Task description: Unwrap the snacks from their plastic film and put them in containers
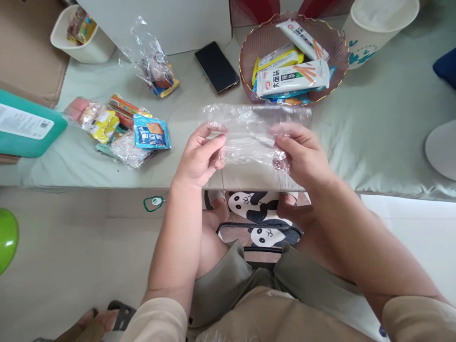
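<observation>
A clear plastic bag [249,130] is stretched between my two hands above the front part of the cloth-covered surface. My left hand [203,154] pinches its left side between thumb and fingers. On the right side, my right hand [301,152] grips the bag the same way. The plastic is see-through and wrinkled, and a small dark reddish spot shows near its lower right corner. Just beyond it stands a pink ribbed bowl [245,61] with several packaged snacks, among them a white snack packet [294,78] on top.
Left of my hands lies a pile of snacks with a blue packet [152,132]. Behind are a phone [217,67], another clear bag with snacks [156,71] and a white bin [99,45]. A paper cup [377,28] stands back right; a teal box [28,123] is far left.
</observation>
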Demonstrator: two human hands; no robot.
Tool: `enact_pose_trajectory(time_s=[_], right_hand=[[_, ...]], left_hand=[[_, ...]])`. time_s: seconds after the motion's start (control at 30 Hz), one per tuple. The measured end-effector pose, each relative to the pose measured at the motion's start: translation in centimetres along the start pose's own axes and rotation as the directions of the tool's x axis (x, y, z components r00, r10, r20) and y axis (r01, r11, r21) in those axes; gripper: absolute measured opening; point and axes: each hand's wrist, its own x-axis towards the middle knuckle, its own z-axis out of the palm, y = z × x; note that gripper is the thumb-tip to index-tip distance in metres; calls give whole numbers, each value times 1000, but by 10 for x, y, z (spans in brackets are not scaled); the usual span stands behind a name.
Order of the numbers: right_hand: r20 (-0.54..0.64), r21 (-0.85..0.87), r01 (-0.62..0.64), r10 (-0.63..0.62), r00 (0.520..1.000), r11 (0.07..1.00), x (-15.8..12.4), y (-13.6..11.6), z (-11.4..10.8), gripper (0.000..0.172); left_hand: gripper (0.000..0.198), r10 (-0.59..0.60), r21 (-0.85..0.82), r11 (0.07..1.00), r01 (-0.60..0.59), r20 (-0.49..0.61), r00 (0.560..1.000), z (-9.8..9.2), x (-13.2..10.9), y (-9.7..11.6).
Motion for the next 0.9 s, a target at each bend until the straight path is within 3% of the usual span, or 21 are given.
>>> enact_pose_trajectory(time_s=[0.07, 0.17, 0.3, 0.4, 0.47, 0.53, 0.6, 0.67, 0.73, 0.8, 0.87, 0.9], right_hand=[[11, 40, -6, 6, 1000, 999, 0, -3, -1, 14], [31, -1, -14, 14, 999, 1000, 0, -6, -5, 29], [47, -319, 8, 8, 999, 948, -1, -2, -10, 39], [43, -548, 173, -179, 983, 819, 1, 4, -14, 32], [-39, -581, 264, -351, 936, 770, 2, 4, -15, 25], [-85, -548, 310, -420, 903, 777, 3, 1, -16, 19], [-1, -468, 294, -333, 943, 833, 1, -5, -14, 22], [182, -424, 168, -98, 978, 890, -4, -10, -10, 30], [344, -481, 3, 185, 921, 877, -8, -14, -3, 30], [396, -576, -104, 389, 832, 810, -12, -16, 2, 21], [392, -619, -138, 456, 799, 773, -13, -16, 4, 18], [381, -616, -139, 448, 809, 775, -13, -16, 4, 19]], left_hand=[[20, 8, -59, 998, -7, 28, 1000, 0, -1, 3], [24, -23, -96, 995, 23, 5, 1000, -1, 1, 6], [30, -71, 24, 997, 73, -70, 995, -5, 7, 2], [19, -65, 116, 991, 68, -31, 997, -7, 8, -2], [23, -80, 140, 987, 75, 30, 996, -6, 6, -2], [24, -103, 153, 984, 85, 110, 989, -5, 3, 0], [20, -125, 182, 979, 91, 189, 974, -4, 1, 2], [16, -138, 211, 973, 88, 233, 963, -4, 1, 3], [18, -129, 257, 964, 68, 228, 965, -5, 5, 1], [18, -77, 314, 949, 20, 168, 983, -8, 12, -3], [25, 74, 393, 916, -77, 22, 997, -11, 17, -7], [28, 207, 459, 876, -148, -80, 975, -10, 18, -9]])
